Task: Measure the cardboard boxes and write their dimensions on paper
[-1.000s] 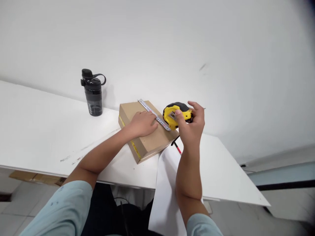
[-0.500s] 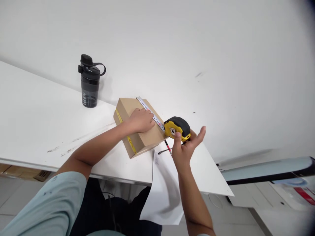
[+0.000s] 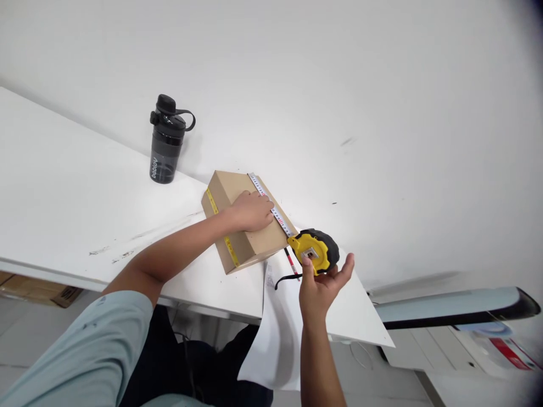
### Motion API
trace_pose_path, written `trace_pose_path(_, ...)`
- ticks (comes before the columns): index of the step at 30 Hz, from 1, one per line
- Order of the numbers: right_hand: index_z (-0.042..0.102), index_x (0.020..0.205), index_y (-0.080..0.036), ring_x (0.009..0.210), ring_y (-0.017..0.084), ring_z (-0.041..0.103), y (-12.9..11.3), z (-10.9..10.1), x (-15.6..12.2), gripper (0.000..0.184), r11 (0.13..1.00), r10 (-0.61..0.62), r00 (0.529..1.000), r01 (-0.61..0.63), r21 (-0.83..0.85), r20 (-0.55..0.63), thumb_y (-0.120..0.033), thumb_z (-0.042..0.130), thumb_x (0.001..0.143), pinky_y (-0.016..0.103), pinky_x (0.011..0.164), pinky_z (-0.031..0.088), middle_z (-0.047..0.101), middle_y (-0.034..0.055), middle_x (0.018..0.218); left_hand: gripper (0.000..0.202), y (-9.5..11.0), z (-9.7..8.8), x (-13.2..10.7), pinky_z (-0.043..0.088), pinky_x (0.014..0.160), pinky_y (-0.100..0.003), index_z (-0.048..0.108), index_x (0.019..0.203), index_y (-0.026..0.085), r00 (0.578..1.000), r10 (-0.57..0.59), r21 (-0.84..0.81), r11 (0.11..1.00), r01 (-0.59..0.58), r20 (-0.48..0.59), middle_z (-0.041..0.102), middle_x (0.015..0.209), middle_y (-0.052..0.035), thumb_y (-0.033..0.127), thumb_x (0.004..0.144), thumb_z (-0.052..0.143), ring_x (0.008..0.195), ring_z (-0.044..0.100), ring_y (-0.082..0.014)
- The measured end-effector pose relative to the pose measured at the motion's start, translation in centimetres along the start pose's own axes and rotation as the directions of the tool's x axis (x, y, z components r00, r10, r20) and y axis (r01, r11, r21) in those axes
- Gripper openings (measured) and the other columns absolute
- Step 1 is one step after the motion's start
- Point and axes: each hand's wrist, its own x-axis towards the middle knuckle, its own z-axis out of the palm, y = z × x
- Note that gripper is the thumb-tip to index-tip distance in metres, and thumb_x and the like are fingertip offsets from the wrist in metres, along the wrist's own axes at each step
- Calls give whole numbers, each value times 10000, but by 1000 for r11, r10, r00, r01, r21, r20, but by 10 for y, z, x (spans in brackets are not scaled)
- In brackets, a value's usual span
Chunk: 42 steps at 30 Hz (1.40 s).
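Note:
A brown cardboard box (image 3: 237, 192) sits at an angle on the white table, with a yellow strip (image 3: 230, 250) along its near side. Across its top lies the white blade (image 3: 280, 219) of a tape measure. My left hand (image 3: 253, 211) rests on the box with curled fingers, pressing on the blade at about its middle. Off the box's right corner, my right hand (image 3: 319, 291) holds the yellow and black tape measure case (image 3: 316, 251) between thumb and fingers, one finger sticking out. A black strap hangs from the case.
A dark water bottle (image 3: 166, 141) stands at the back left by the wall. A red and black pen (image 3: 291, 262) and a white paper sheet (image 3: 269, 350) lie right of the box, the sheet hanging over the front edge of the table (image 3: 85, 215).
My right hand has lowered and tilted the tape measure case a little, so more of its yellow side faces me. The left hand still presses on the blade. The view has shifted slightly.

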Motion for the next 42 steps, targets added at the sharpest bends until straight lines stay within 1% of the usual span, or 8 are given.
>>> trace_pose_path(4,181,1702,-193,1300,268,647,3,-4,-5,1178,992,-114,993,114,-46,-6,-666,781,805,495,1078,590,529,216,1488,535,-1,0,1,446,1159,-513,655,1436,232,1000,25,-8,1000,-25,12,643,1529,-113,428,1074,313,1389,586,-333)
trace_pose_path(7,318,1671,-181,1381,288,615,5,-8,-10,1050,974,-210,977,206,-93,-41,-633,777,843,511,1131,562,492,232,1575,546,-1,0,2,421,1199,-534,654,1447,266,997,74,-22,997,-73,35,612,1575,-97,472,1075,312,1456,530,-330)
trace_pose_path(11,479,1603,-162,1374,308,637,8,-15,-16,902,946,-302,951,290,-144,-69,-551,808,858,531,1147,556,522,230,1590,543,-2,2,3,377,1259,-537,645,1465,290,995,98,-58,994,-96,31,579,1625,-77,506,1071,341,1525,473,-321)
trace_pose_path(19,579,1538,-180,1293,307,699,2,-19,-27,789,926,-367,923,350,-143,-116,-438,855,845,543,1091,604,601,200,1527,576,-2,3,3,358,1291,-524,621,1508,269,993,110,-82,991,-105,48,518,1694,-64,531,1058,374,1561,443,-323)
trace_pose_path(26,598,1507,-207,1225,270,725,-9,-17,-38,735,931,-362,923,350,-106,-131,-388,866,847,517,1026,648,649,168,1453,568,1,-2,4,381,1271,-505,618,1524,270,988,122,-63,991,-116,99,518,1690,-68,508,1060,392,1502,521,-339)
trace_pose_path(33,564,1530,-201,1246,293,716,-21,-29,-60,747,928,-338,927,298,-224,-166,-470,820,882,559,1044,639,657,176,1433,522,3,-2,8,365,1274,-494,669,1462,294,979,141,-61,989,-134,144,585,1631,-51,500,1074,387,1479,545,-319)
trace_pose_path(37,544,1540,-213,1289,293,695,-21,-37,-67,728,918,-368,913,326,-225,-177,-416,816,897,583,1102,600,653,161,1429,532,2,-1,11,368,1272,-494,658,1476,293,979,145,-55,989,-138,144,582,1631,-44,507,1076,380,1476,541,-320)
trace_pose_path(42,521,1551,-216,1352,310,656,-15,-35,-65,713,910,-383,906,335,-245,-182,-426,784,923,593,1136,574,594,172,1490,530,2,-1,11,374,1261,-509,643,1496,322,983,117,-58,992,-109,145,532,1677,-19,508,1071,386,1486,524,-327)
